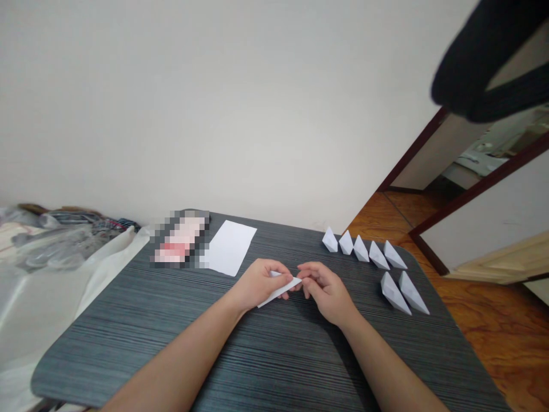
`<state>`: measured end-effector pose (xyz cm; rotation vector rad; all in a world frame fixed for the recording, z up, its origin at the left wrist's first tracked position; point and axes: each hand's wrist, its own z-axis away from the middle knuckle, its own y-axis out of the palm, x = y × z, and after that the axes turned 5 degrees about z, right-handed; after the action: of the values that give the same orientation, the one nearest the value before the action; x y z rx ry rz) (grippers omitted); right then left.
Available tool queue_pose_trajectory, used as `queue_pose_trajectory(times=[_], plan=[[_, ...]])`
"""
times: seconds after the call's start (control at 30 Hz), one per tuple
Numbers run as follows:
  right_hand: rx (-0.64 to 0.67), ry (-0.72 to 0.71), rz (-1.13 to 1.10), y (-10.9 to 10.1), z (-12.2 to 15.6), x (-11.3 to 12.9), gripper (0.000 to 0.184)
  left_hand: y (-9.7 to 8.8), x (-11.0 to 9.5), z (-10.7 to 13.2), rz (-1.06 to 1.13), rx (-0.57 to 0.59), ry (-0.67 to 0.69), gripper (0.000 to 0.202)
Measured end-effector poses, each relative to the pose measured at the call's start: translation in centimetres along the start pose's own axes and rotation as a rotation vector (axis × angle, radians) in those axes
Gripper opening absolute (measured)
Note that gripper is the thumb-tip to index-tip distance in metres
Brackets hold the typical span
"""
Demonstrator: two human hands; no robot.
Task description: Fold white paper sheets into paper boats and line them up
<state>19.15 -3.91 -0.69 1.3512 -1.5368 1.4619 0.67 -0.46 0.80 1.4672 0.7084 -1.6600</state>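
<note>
Between my two hands is a folded piece of white paper [274, 293], narrow and pointed towards the right. My left hand [259, 284] grips it with the thumb on top and the fingers behind. At its right tip, my right hand [325, 290] pinches the paper between thumb and fingers. Part of the paper is hidden by the left hand. Beyond my left hand lies a flat white sheet [231, 247]. Several folded paper boats [361, 249] stand in a row at the table's back right, and two more paper boats [395, 293] sit in front of them.
The dark wood-grain table [171, 337] stands against a pale wall [257, 114]. A blurred-out pink and black item [180, 239] lies at its back left. Plastic bags and cloth [64, 240] are heaped left of the table. A black strap-like shape [461, 74] hangs at upper right.
</note>
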Motion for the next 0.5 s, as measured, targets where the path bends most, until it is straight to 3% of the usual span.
queue_pose_trajectory(times=[0.27,0.4,0.5], plan=[[0.094,0.053,0.289,0.0,-0.3,1.1,0.02,0.1,-0.1,0.0,-0.101,0.003,0.042,0.023],[0.107,0.049,0.283,-0.1,-0.3,1.2,0.021,0.3,-0.4,0.2,-0.115,0.006,0.05,0.024],[0.087,0.07,0.216,-0.4,-0.3,0.8,0.021,0.1,-0.4,0.1,-0.007,-0.026,0.013,0.032]])
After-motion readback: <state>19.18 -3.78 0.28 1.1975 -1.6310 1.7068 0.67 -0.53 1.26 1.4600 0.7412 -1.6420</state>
